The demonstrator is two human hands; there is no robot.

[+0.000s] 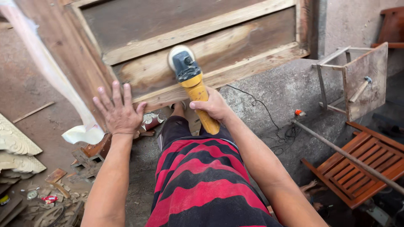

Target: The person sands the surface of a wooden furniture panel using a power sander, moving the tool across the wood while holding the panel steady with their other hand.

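My right hand [212, 105] grips the yellow sander [191, 80], its pad pressed on the door [202, 50] panel's lower part. My left hand [119, 110] lies flat, fingers spread, on the door's bottom rail. Around the pad the wood looks pale and bare; the upper panel is dark, so I judge much sanding remains.

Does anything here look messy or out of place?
Yes. Wood offcuts and scraps litter the floor at lower left, and a slatted wooden chair lies tipped on its side at right. The right hand holds a yellow sander against the panel.
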